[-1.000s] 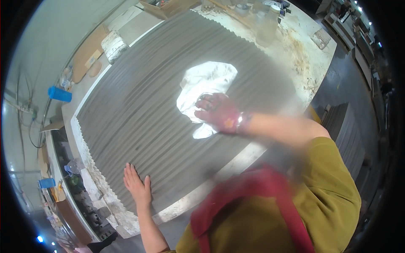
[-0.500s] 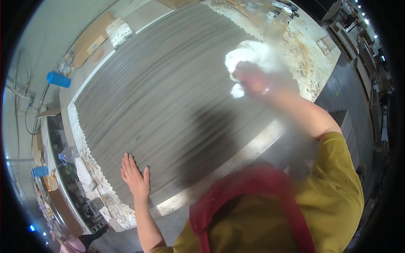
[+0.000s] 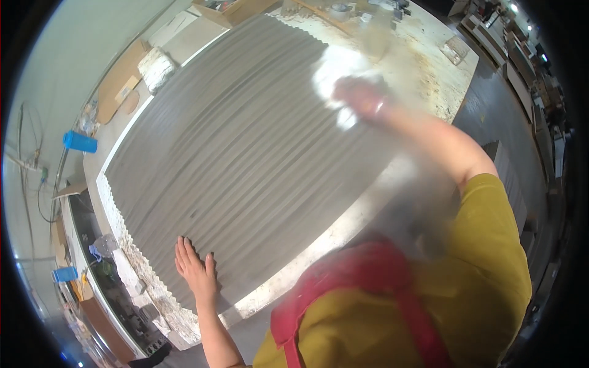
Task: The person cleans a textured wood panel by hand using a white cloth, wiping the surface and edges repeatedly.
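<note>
A large grey panel with wavy ridges (image 3: 245, 141) lies flat on a pale work table. At its far right end my right hand (image 3: 361, 98) grips a bunched white cloth (image 3: 340, 67), pressed to the ridged surface; a haze blurs hand and cloth, so the single fingers do not show clearly. My left hand (image 3: 197, 270) rests flat on the panel's near left part, fingers stretched out and nothing in them.
Stained table top (image 3: 423, 67) runs beyond the panel's right end. A white block (image 3: 156, 69), brown cardboard (image 3: 119, 98) and a blue cup-like container (image 3: 80, 141) line the far left side. A clear plastic bottle (image 3: 105, 246) stands beyond the left edge.
The whole view has shifted a little. My right hand and the cloth have moved slightly left and away, toward the panel's far right corner. My left hand stays on the panel.
</note>
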`<action>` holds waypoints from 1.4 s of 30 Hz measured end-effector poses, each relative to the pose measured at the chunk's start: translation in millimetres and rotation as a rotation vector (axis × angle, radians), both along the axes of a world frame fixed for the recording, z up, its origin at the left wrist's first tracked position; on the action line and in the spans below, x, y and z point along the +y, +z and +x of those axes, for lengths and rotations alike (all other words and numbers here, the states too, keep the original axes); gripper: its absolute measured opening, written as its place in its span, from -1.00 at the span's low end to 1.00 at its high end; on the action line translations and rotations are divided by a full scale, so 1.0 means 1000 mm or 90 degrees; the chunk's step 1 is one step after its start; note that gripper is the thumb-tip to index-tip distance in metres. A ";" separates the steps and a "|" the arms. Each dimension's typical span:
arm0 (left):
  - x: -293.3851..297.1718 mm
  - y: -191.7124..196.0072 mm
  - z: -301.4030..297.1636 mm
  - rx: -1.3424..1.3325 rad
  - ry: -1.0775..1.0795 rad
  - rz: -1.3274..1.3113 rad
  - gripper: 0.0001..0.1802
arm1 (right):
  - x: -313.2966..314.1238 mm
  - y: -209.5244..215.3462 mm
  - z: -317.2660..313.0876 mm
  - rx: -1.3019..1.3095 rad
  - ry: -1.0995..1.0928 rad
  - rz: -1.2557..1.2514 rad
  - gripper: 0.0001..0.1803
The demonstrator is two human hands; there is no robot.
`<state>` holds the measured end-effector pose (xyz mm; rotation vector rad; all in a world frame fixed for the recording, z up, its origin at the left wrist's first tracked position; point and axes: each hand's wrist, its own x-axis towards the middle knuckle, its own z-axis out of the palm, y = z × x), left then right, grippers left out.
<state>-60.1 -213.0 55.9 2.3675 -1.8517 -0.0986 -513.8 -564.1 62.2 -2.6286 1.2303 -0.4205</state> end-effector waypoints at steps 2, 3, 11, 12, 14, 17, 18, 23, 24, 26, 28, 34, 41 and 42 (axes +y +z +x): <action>-0.004 0.001 -0.001 -0.004 -0.008 0.001 -0.24 | -0.011 0.017 -0.029 -0.064 -0.190 0.153 -0.85; -0.007 0.001 -0.003 -0.008 -0.009 -0.002 -0.24 | -0.011 0.019 -0.040 0.019 -0.087 -0.043 -0.84; 0.000 -0.009 0.010 -0.009 -0.006 -0.018 -0.21 | 0.076 -0.005 0.084 -0.084 0.249 -0.109 -0.75; 0.002 -0.009 0.008 -0.009 -0.004 -0.021 -0.21 | 0.065 -0.006 0.069 -0.090 0.253 -0.090 -0.75; 0.005 -0.008 0.007 -0.011 -0.003 -0.015 -0.21 | 0.044 -0.007 0.024 -0.061 0.173 -0.087 -0.69; -0.001 -0.006 0.005 0.000 -0.024 -0.026 -0.21 | 0.022 0.022 -0.036 0.001 0.120 -0.152 -0.74; -0.005 -0.003 0.001 -0.002 -0.016 -0.020 -0.22 | 0.022 0.019 -0.035 -0.008 0.047 -0.040 -0.75; 0.000 -0.007 0.004 -0.012 -0.017 -0.020 -0.25 | 0.076 -0.007 0.054 0.051 0.157 -0.147 -0.73; 0.002 -0.007 0.007 -0.025 -0.017 -0.018 -0.26 | 0.074 -0.005 0.053 0.043 0.148 -0.108 -0.73; 0.003 -0.006 0.007 -0.032 -0.006 -0.014 -0.27 | 0.064 -0.003 0.045 0.028 0.131 -0.029 -0.73; 0.005 -0.006 0.004 -0.009 -0.007 -0.009 -0.25 | 0.039 -0.004 0.000 -0.031 0.066 -0.046 -0.74; -0.002 -0.002 0.000 0.003 -0.019 -0.017 -0.24 | -0.033 0.032 -0.141 0.137 -0.416 -0.046 -0.72; 0.004 -0.002 0.001 -0.004 -0.011 -0.028 -0.26 | 0.049 0.016 -0.022 0.114 0.039 -0.121 -0.65; 0.004 -0.003 0.002 -0.006 -0.014 -0.030 -0.26 | 0.043 0.009 -0.031 0.127 0.010 -0.131 -0.64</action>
